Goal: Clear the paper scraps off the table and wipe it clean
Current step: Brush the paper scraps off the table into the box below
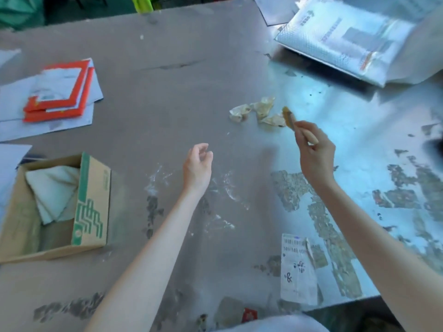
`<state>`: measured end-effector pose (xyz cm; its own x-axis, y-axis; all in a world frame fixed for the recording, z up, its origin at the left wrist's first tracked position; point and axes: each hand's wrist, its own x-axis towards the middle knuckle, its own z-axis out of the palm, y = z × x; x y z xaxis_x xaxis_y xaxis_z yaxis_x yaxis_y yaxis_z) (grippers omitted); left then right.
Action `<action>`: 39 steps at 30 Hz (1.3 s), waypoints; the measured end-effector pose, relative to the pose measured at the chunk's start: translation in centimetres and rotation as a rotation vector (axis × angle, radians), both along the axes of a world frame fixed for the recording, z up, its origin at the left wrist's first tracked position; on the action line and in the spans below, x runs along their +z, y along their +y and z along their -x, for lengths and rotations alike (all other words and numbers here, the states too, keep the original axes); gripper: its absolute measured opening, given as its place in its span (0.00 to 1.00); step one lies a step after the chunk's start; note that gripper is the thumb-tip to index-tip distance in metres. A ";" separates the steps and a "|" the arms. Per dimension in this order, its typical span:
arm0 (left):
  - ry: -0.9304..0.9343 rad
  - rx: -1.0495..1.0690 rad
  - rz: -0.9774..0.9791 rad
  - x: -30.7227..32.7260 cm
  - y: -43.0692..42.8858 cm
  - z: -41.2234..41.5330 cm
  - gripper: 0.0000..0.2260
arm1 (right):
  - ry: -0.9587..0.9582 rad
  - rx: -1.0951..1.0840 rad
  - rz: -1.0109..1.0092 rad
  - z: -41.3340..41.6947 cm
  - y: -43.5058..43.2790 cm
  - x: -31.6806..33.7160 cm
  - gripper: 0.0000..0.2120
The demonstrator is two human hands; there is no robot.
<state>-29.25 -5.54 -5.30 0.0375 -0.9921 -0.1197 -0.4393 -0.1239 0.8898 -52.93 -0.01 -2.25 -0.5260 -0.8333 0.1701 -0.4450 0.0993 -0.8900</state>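
Near edge, right of centre: printed label (297, 267), partly peeled, lying flat on the table (167, 97); small red scrap (249, 315) just left of it.
Left hand (197, 165): mid-table, raised, fingers loosely curled, holding nothing.
Right hand (315, 152): right of the left hand and slightly farther, fingers pinching a yellow tool (288, 117); blurred, kind unclear. Long axis runs from the hand to far-left, tip toward the scraps.
Paper scraps (255, 111): three crumpled pale pieces in a left-to-right row, just beyond the right hand; tool tip overlaps the rightmost piece, contact not discernible.
Cardboard box (92, 202): near left, open, green print, white cloth (51, 190) folded inside.
Red-and-white envelopes (60, 92): far left, stacked on white sheets.
Silver bubble mailer (342, 41): far right.
Table surface: patchy residue, worn at right.
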 end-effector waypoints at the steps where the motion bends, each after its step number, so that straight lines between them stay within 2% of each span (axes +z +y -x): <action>1: -0.029 -0.024 0.003 -0.1 -1.1 0.6 0.11 | 0.043 0.007 -0.024 0.6 -1.3 -0.2 0.10; 7: -0.136 -0.149 -0.010 -1.0 -6.9 4.4 0.14 | 0.241 0.077 -0.231 3.0 -6.9 -1.7 0.10; 10: -0.166 -0.196 -0.027 -1.5 -9.2 5.9 0.16 | 0.253 0.127 -0.224 2.6 -7.2 -1.9 0.08; 14: -0.147 -0.210 -0.030 -1.9 -11.2 6.9 0.17 | 0.138 0.282 -0.146 1.3 -6.4 -1.6 0.06; 17: -0.117 -0.195 -0.015 -2.2 -11.5 7.2 0.20 | 0.021 0.270 -0.074 0.9 -7.1 -1.1 0.07; 20: -0.173 -0.273 0.038 -2.8 -11.3 7.4 0.28 | 0.071 0.173 -0.010 1.6 -9.2 -0.9 0.08; 24: -0.439 -0.489 0.134 -3.9 -11.2 7.6 0.43 | 0.248 0.199 -0.196 3.1 -12.0 -1.6 0.11; 27: -0.569 -0.590 0.161 -4.6 -11.7 7.5 0.49 | 0.270 0.288 -0.231 3.0 -12.2 -1.8 0.10; 30: -0.590 -0.600 0.178 -5.1 -12.1 7.2 0.48 | 0.225 0.318 -0.131 2.6 -11.6 -1.5 0.08; 33: -0.587 -0.622 0.170 -5.6 -12.0 6.9 0.44 | 0.208 0.221 -0.031 3.1 -12.0 -1.3 0.09; 36: -0.594 -0.612 0.173 -5.9 -11.9 6.6 0.41 | 0.314 0.157 -0.064 5.0 -13.9 -1.7 0.11; 39: -0.614 -0.590 0.194 -6.2 -11.6 6.5 0.39 | 0.353 0.137 -0.179 6.6 -15.7 -2.3 0.13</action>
<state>-35.70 -17.19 -11.47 -0.4864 -0.8707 -0.0736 -0.7926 0.4041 0.4566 -59.49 -15.66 -4.53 -0.3436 -0.9243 0.1664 -0.7394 0.1570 -0.6546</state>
